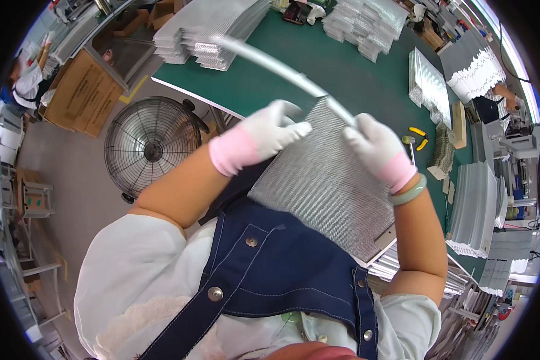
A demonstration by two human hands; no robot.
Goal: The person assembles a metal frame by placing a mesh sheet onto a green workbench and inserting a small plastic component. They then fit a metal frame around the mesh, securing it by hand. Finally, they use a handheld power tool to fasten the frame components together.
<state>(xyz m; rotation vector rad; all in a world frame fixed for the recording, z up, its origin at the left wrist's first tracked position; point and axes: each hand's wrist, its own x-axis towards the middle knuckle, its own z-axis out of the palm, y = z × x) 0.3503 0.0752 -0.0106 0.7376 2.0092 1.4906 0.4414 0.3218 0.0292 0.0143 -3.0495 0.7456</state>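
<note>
A grey ribbed metal mesh panel (327,180) lies slanted in front of me, over the near edge of the green table. My right hand (375,147), in a white glove with a pink cuff, is closed on one end of a long white strip (276,69). That strip runs away to the far left, past the panel's far corner, and is somewhat blurred. My left hand (264,135), gloved the same way, has its fingers apart and holds nothing. Its fingertips are at the panel's left edge; whether they touch it I cannot tell.
Mesh panel stacks (366,27) stand on the green table (270,96). Yellow-handled pliers (422,139) and a small hammer (409,141) lie to the right. A large floor fan (153,150) and a cardboard box (84,93) are at left. Other people work at both sides.
</note>
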